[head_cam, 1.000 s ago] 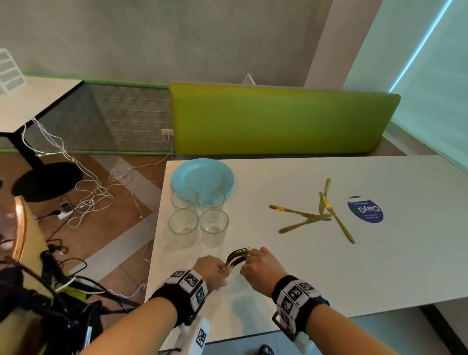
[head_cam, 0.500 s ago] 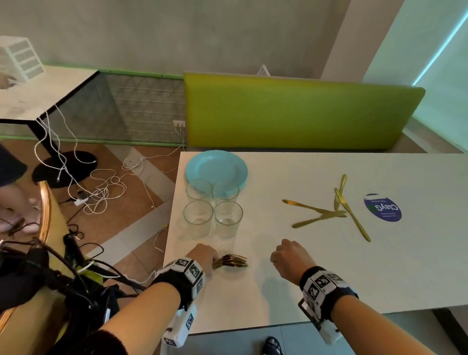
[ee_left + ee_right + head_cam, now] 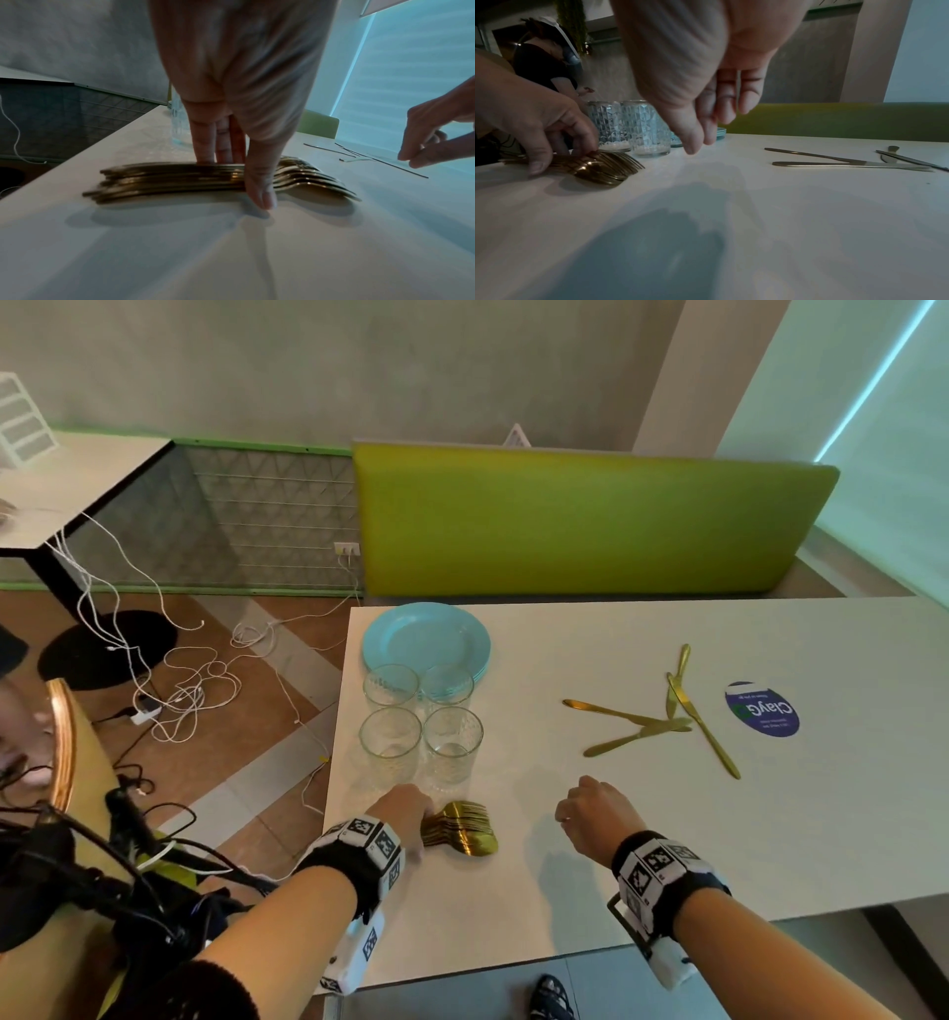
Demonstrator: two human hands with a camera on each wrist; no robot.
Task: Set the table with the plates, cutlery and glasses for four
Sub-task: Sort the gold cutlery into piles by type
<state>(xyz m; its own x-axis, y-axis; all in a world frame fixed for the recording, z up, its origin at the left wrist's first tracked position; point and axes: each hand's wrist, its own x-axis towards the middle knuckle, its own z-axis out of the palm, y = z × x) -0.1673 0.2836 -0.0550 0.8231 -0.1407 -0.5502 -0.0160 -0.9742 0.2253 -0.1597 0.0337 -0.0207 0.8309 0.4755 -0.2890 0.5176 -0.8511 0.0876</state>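
A bundle of gold forks and spoons [image 3: 459, 829] lies on the white table [image 3: 667, 839] near its front left. My left hand [image 3: 411, 819] grips the bundle's handles [image 3: 167, 180], fingers behind and thumb in front. My right hand [image 3: 590, 814] hovers to the right of the bundle with loosely curled fingers [image 3: 706, 132] and holds nothing. Just beyond the bundle stand several clear glasses [image 3: 390, 742] in a square. Behind them is a stack of light blue plates [image 3: 426, 636]. Several gold knives [image 3: 662, 721] lie crossed at mid-right.
A round purple sticker [image 3: 762, 709] is on the table beside the knives. A green bench back [image 3: 590, 521] runs along the far edge. Left of the table, cables [image 3: 169, 690] lie on the floor near a yellow chair [image 3: 67, 762].
Both hands held the fork bundle above the table. My left hand has laid it down by the glasses. My right hand has let go and drawn away to the right.
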